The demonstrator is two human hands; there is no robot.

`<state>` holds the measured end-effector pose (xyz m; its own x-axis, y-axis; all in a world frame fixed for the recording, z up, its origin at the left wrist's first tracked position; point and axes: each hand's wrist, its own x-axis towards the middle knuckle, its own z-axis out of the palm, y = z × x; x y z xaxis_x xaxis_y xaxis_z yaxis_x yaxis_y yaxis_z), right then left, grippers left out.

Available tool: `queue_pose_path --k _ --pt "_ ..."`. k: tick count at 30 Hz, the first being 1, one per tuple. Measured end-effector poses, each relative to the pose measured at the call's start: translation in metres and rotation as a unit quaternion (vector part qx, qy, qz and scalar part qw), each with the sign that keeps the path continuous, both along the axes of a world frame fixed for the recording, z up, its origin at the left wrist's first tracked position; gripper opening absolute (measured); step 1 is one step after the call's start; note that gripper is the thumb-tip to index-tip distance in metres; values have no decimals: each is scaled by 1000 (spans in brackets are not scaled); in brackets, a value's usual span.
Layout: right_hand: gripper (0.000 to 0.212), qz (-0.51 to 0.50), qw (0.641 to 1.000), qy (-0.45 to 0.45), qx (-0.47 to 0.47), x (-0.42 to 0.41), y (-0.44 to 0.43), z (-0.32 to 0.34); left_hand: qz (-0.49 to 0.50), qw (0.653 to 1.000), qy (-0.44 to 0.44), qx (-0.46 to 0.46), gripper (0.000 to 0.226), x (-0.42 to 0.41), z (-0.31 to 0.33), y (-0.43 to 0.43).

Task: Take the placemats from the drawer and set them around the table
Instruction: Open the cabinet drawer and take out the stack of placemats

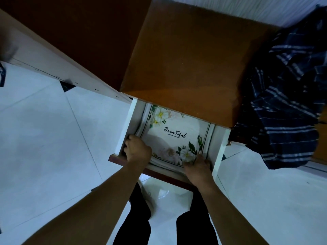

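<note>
A stack of white placemats (174, 133) with flower prints and the word "Beautiful" lies in an open white drawer (127, 124) below a brown cabinet top. My left hand (137, 150) curls over the stack's near left corner, fingers tucked under the edge. At the near right corner my right hand (197, 167) presses on the mats, fingertips at their edge. How many mats each hand holds is hidden. The far part of the stack sits under the cabinet top.
The brown cabinet top (191, 55) overhangs the drawer. A dark plaid cloth (290, 96) hangs over its right side. White floor tiles (44, 131) spread left and right. My legs in dark trousers (138, 225) stand just in front of the drawer.
</note>
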<state>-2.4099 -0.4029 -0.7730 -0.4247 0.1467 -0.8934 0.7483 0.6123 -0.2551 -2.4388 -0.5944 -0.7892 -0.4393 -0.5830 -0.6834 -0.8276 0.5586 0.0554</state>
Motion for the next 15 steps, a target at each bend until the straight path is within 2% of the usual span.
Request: queue_pose_path --k 3,6,8,10,13,15 --pt "54 15 1000 11 -19 7 2 2 65 994 84 29 57 1 17 2" --pt "55 -5 999 37 -27 12 2 5 84 988 109 71 58 -4 37 -2" --pt "51 -31 997 57 -30 17 3 8 121 973 117 158 35 -8 55 -8" --pt "45 -55 995 71 -46 22 6 11 232 925 115 276 6 -9 75 -17" --pt "54 -116 989 57 -74 25 9 18 363 826 128 412 29 5 99 -37" --pt "67 -149 985 47 -74 26 15 19 420 763 142 470 17 22 109 -52"
